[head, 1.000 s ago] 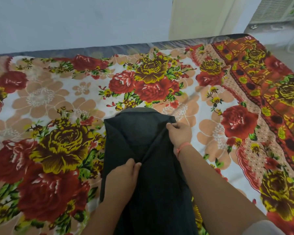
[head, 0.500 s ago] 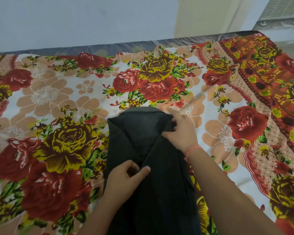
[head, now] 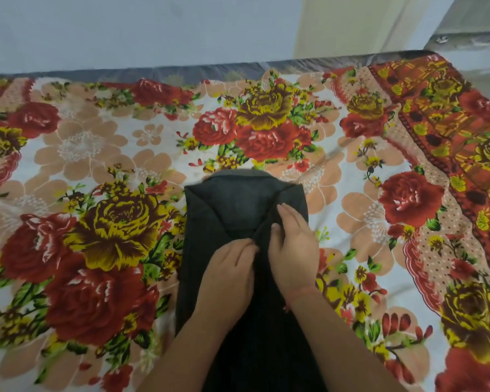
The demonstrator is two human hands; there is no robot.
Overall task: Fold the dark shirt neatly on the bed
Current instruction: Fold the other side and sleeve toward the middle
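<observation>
The dark shirt (head: 232,210) lies on the bed as a narrow lengthwise strip, both sides folded in, with its collar end pointing away from me. My left hand (head: 227,275) rests on the middle of the shirt, and its fairly straight fingertips touch the edge where the two flaps meet; the cloth puckers there. My right hand (head: 293,250) lies flat beside it, fingers straight, pressing on the right flap. The near end of the shirt is hidden under my forearms.
The floral bedsheet (head: 105,227) covers the bed on both sides of the shirt. The far bed edge (head: 181,70) runs along a pale wall. The bed's right side (head: 481,154) drops off toward the floor.
My right hand has slid from the shirt's upper right corner down toward the centre and flattened. My left hand has let go of its pinch and now lies flatter at the fold.
</observation>
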